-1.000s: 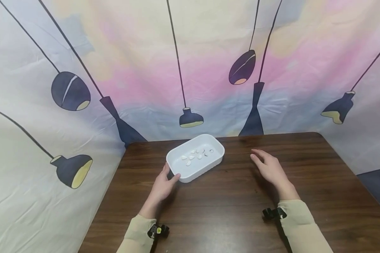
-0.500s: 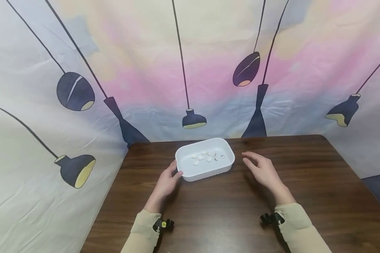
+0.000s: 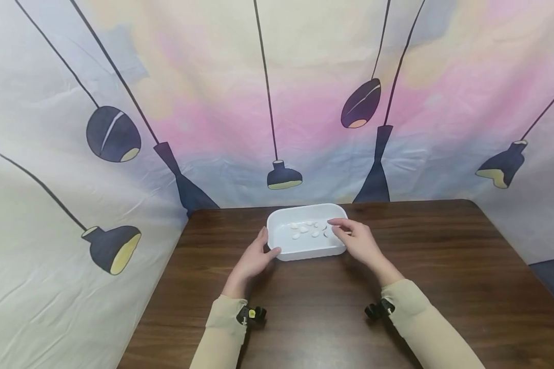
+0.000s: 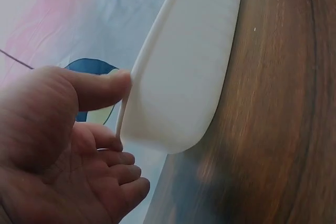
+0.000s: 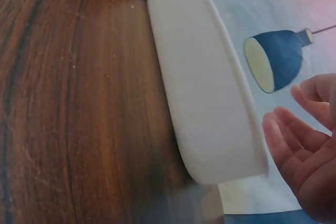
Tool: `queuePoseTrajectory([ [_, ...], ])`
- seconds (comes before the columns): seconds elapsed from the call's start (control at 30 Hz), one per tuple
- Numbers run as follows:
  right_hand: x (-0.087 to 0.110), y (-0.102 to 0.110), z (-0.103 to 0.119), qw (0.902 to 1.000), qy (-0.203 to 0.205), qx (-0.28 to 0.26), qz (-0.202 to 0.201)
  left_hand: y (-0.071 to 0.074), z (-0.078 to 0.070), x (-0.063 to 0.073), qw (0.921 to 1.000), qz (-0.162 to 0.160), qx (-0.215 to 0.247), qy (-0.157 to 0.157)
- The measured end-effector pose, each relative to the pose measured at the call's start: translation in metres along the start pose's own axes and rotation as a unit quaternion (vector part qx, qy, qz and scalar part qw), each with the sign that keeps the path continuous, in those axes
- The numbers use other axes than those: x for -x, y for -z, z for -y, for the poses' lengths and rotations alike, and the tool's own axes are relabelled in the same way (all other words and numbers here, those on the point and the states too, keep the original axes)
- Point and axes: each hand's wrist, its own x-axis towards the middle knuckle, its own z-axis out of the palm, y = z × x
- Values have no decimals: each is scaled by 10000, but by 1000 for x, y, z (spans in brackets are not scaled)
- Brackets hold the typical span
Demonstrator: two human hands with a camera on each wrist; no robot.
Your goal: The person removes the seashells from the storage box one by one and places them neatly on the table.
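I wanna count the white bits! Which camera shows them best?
The head view: it looks down into the tray, so the bits show. Both wrist views show none, just the tray's outside.

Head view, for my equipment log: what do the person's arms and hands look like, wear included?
The left sleeve and right sleeve are long and pale beige. At their cuffs sit a black left device, with a small yellow mark, and a black right device. The left hand and right hand are ungloved.

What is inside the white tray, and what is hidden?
Small pale pieces lie spread inside the white tray. The right hand covers part of its right end; anything beneath cannot be seen.
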Motion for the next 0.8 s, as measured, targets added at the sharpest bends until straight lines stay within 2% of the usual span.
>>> queuePoseTrajectory([
  [0.37,-19,-17,-4,9993,-161,222,235,-9,-9,-7,9991,-231,174,308],
  [0.6,-34,-19,-8,9977,-286,344,518,-11,-7,-6,9986,-370,272,255],
  [0.8,-42,-19,-9,9962,-335,386,703,-11,-6,-7,9986,-331,356,227],
])
